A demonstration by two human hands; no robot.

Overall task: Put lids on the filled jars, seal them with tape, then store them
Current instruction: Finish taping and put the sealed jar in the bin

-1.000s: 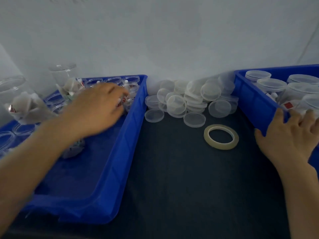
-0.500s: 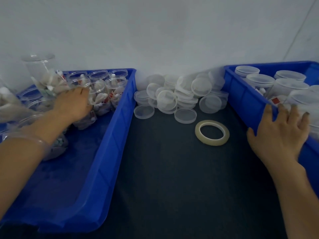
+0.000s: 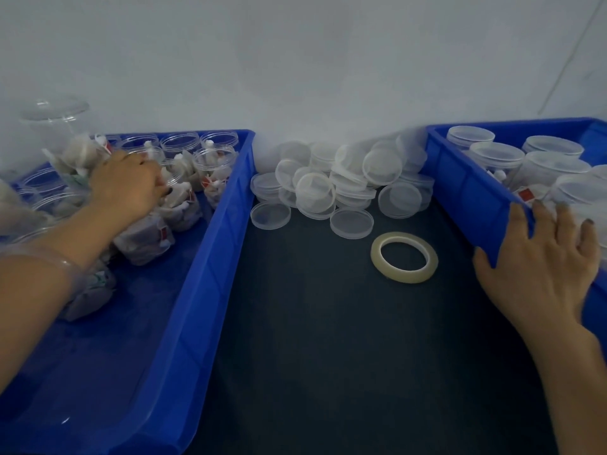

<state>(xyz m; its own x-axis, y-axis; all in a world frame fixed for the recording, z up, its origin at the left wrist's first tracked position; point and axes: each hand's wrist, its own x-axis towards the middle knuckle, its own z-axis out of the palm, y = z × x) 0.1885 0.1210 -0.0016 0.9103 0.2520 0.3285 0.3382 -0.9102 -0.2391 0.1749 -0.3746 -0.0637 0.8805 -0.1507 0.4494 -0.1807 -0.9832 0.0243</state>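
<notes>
Several open jars filled with small packets stand in the left blue bin point(image 3: 210, 257). My left hand point(image 3: 126, 188) reaches in among them, and its thumb and fingers curl round the rim of one filled jar point(image 3: 179, 205). A pile of clear lids point(image 3: 328, 188) lies at the back of the dark table. The tape roll point(image 3: 404, 258) lies flat in front of the pile. My right hand point(image 3: 542, 267) holds the wall of the right blue bin point(image 3: 466, 192), thumb outside and fingers over the rim. Lidded jars point(image 3: 496, 156) stand in that bin.
A white wall runs close behind both bins. A taller clear jar point(image 3: 56, 126) stands at the far left of the left bin. A tipped jar point(image 3: 144, 238) lies under my left wrist. Dark tabletop point(image 3: 328, 339) stretches between the bins.
My left hand has moved left across the jars in the left bin and closed on one jar. My right hand has stayed on the right bin's rim.
</notes>
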